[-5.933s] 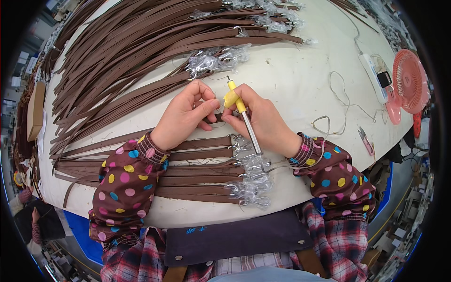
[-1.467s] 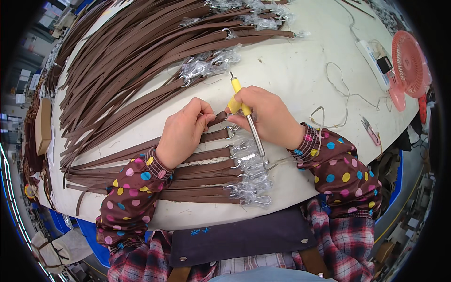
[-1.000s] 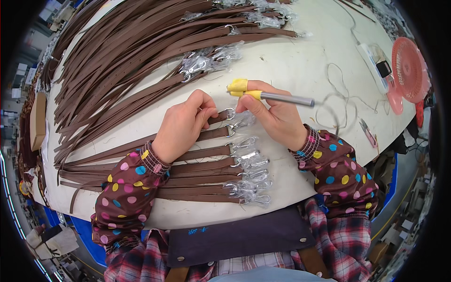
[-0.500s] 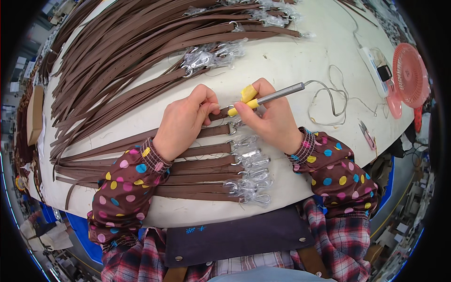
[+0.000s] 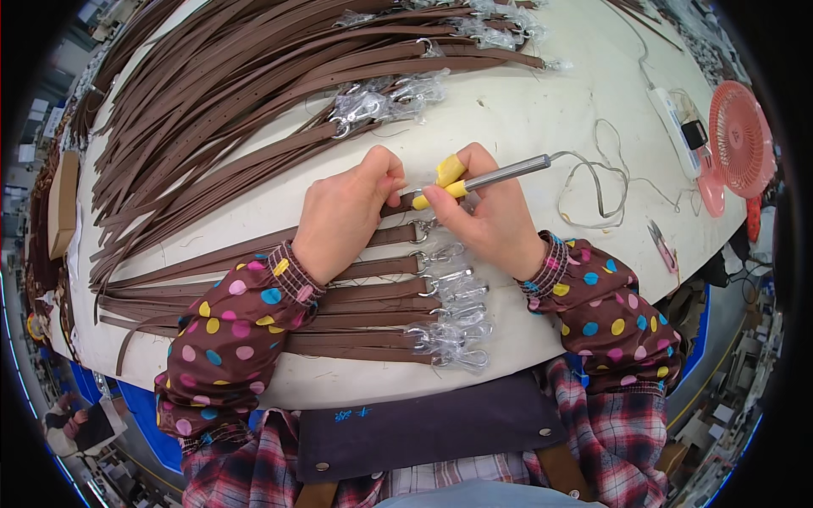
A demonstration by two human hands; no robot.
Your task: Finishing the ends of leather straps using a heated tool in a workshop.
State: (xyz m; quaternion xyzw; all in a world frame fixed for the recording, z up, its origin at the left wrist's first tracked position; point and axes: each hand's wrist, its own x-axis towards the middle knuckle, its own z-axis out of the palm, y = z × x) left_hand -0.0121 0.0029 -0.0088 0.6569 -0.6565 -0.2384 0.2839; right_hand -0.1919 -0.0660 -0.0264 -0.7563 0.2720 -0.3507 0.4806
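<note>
My left hand (image 5: 343, 220) is closed in a pinch at the ring end of a brown strap (image 5: 400, 204); the fingers hide much of that strap. My right hand (image 5: 500, 222) grips a corded pen-shaped tool (image 5: 508, 173), metal at the back and yellow toward the front. Its front end comes down at the strap's metal ring, beside my left fingertips; the tip itself cannot be made out. Yellow wrapping (image 5: 450, 170) covers a right fingertip. Below my hands several more straps (image 5: 385, 295) lie side by side, their metal clasps (image 5: 457, 284) in clear plastic pointing right.
A large pile of brown straps (image 5: 212, 93) spreads over the far left of the white table (image 5: 525, 110). On the right are a pink fan (image 5: 739, 127), a white power strip (image 5: 675, 131), the tool's looped cord (image 5: 603, 190) and small snips (image 5: 662, 245). A cardboard box (image 5: 63, 206) stands at the left edge.
My left hand has shifted slightly right and rolled over, its fingertips now closer to the yellow front of the tool. My right hand and the tool have hardly moved.
</note>
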